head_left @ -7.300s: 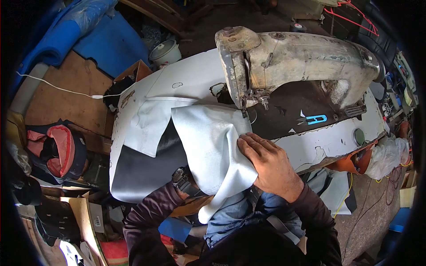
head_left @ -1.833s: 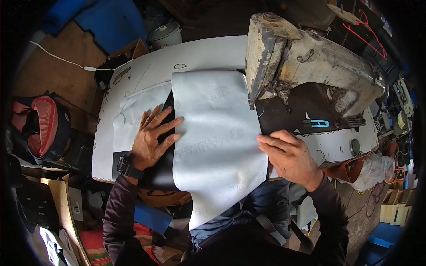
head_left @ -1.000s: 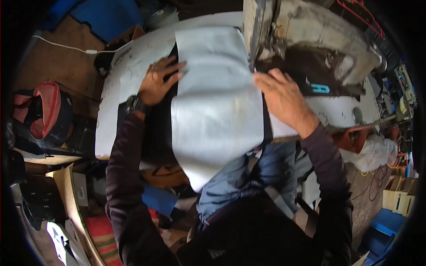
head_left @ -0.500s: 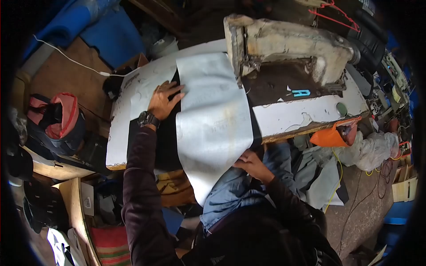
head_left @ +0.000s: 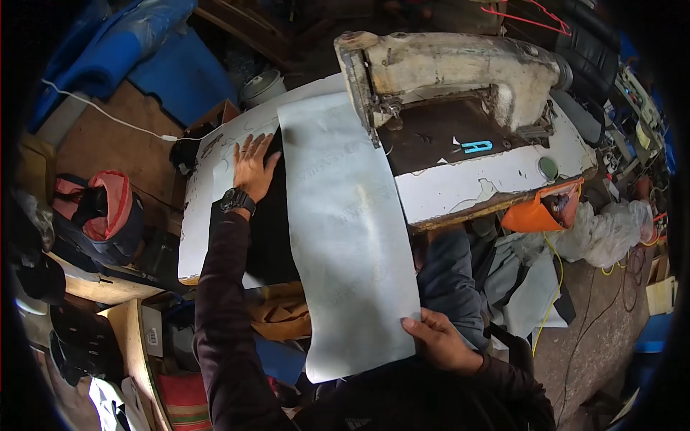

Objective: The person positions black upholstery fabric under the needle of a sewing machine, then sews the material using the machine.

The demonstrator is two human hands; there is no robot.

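Note:
A long pale grey sheet [head_left: 348, 237] runs from beside the sewing machine [head_left: 453, 68] over the table's front edge towards my lap. Pinched at the sheet's lower right edge is my right hand [head_left: 442, 341], thumb on top. My left hand [head_left: 253, 169], with a watch on the wrist, lies flat with fingers spread on the black material [head_left: 269, 248], left of the sheet. The black material lies partly under the pale sheet.
On the white table [head_left: 460, 190] are a small blue tool [head_left: 476, 146] and a round green tin [head_left: 548, 168]. An orange pouch [head_left: 543, 208] hangs at its front edge. A red-lined bag [head_left: 108, 208] stands at left; scraps and clear plastic [head_left: 607, 230] lie at right.
The pale sheet's lower part has unfolded and now hangs flatter and longer. My right hand has moved down and towards me with its edge. My left hand has shifted slightly left.

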